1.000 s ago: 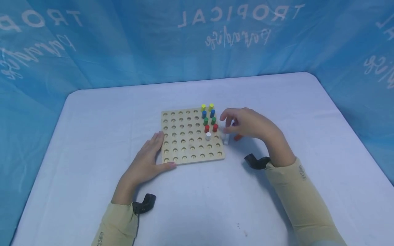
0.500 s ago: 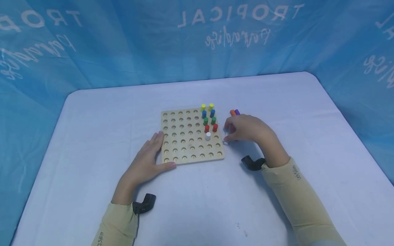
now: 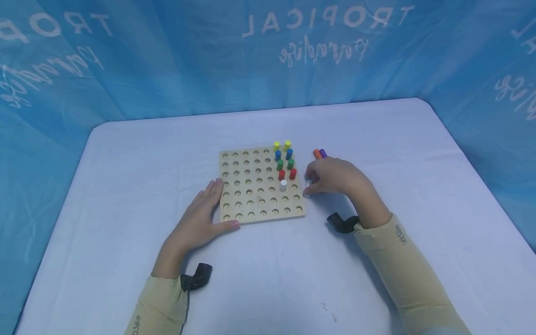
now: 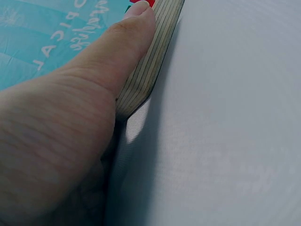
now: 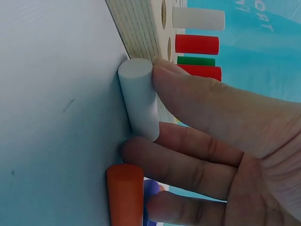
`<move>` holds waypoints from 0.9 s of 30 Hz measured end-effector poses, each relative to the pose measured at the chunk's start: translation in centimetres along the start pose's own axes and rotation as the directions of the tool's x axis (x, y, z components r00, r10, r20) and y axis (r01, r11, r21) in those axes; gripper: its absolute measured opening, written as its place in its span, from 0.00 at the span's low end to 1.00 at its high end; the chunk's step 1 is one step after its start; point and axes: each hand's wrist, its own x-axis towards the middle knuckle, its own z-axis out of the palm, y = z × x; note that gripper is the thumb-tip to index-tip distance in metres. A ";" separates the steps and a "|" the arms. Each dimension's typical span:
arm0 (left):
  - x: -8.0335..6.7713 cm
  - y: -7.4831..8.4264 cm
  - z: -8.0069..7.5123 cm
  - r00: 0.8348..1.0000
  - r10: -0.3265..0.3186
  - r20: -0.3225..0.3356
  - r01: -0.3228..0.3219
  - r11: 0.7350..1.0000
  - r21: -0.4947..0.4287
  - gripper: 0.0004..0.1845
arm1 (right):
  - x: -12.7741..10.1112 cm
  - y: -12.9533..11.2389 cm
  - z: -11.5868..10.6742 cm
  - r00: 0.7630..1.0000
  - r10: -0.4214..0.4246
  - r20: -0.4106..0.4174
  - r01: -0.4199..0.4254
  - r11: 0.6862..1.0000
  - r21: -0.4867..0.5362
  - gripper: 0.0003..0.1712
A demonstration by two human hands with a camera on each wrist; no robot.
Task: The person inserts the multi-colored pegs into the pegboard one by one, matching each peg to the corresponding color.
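Observation:
A square wooden pegboard (image 3: 255,201) lies on the table, with pairs of yellow (image 3: 287,145), blue (image 3: 289,154), green (image 3: 291,164) and red pegs (image 3: 293,174) upright in its right columns. One white peg (image 3: 283,185) stands in front of the reds. My left hand (image 3: 197,222) rests at the board's near left corner, its fingers along the left side and its straight thumb (image 4: 127,42) on the near edge. Beside the board's right edge, my right hand (image 3: 335,176) holds a second white peg (image 5: 141,101), lying on the cloth, between thumb and fingers.
Past my right hand lie an orange peg (image 3: 317,153) and a purple peg (image 3: 323,153). Another orange peg (image 5: 124,193) shows near my fingertips in the right wrist view. A white cloth (image 3: 138,158) covers the table, and a blue lettered curtain (image 3: 209,70) hangs behind.
My right hand has come down and toward me onto the loose white peg, uncovering the orange and purple pegs behind it. The left hand and the pegboard stay put.

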 end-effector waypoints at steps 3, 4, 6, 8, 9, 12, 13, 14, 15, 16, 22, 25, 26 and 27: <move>0.0 0.0 0.0 1.000 0.000 0.000 0.000 1.000 -0.001 0.64 | 0.1 0.0 0.0 1.000 -0.007 0.003 0.007 1.000 0.003 0.26; 0.0 0.0 0.0 1.000 -0.001 0.001 0.001 1.000 0.000 0.64 | 0.1 0.0 -0.1 1.000 -0.010 0.001 0.010 1.000 0.005 0.26; 0.0 0.0 0.1 1.000 -0.002 0.001 0.002 1.000 0.001 0.64 | 0.2 0.0 -0.1 1.000 -0.011 -0.006 0.012 1.000 0.013 0.26; 0.0 -0.1 0.1 1.000 -0.003 0.001 0.003 1.000 0.001 0.64 | 0.3 0.1 -0.1 1.000 -0.013 -0.019 0.013 1.000 0.017 0.26; 0.0 -0.1 0.1 1.000 -0.003 0.001 0.003 1.000 0.002 0.64 | 0.3 0.2 -0.1 1.000 -0.012 -0.026 0.013 1.000 0.019 0.27; 0.0 -0.1 0.1 1.000 -0.001 0.000 0.001 1.000 0.004 0.64 | 0.5 0.3 0.0 0.999 -0.011 -0.042 0.012 1.000 0.015 0.27; 0.0 -0.1 0.1 1.000 -0.002 0.001 0.001 1.000 0.004 0.64 | 0.6 0.4 0.1 0.999 -0.013 -0.045 0.013 1.000 0.013 0.27; 0.0 -0.1 0.1 1.000 -0.002 0.001 0.002 1.000 0.004 0.64 | 0.6 0.4 0.1 0.999 -0.014 -0.047 0.014 1.000 0.012 0.27; 0.0 -0.1 0.1 1.000 -0.003 0.001 0.003 1.000 0.004 0.64 | 0.7 0.5 0.1 0.999 -0.014 -0.048 0.015 1.000 0.012 0.27; 0.0 -0.1 0.1 1.000 -0.004 0.001 0.004 1.000 0.005 0.64 | 0.7 0.5 0.1 0.999 -0.015 -0.051 0.016 1.000 0.013 0.27; 0.1 -0.1 0.1 1.000 -0.005 0.001 0.005 1.000 0.006 0.64 | 0.6 0.5 0.0 0.997 -0.031 -0.065 0.033 0.999 0.032 0.25; 0.1 -0.1 0.1 1.000 -0.007 0.002 0.007 1.000 0.005 0.65 | 0.5 0.5 0.0 0.996 -0.048 -0.070 0.050 0.998 0.033 0.24; 0.1 -0.1 0.1 1.000 -0.006 0.002 0.006 1.000 0.004 0.65 | 0.5 0.5 -0.1 0.996 -0.052 -0.070 0.055 0.998 0.035 0.24; 0.1 -0.1 0.1 1.000 -0.006 0.002 0.006 1.000 0.003 0.65 | 0.5 0.5 -0.1 0.996 -0.057 -0.070 0.060 0.997 0.039 0.23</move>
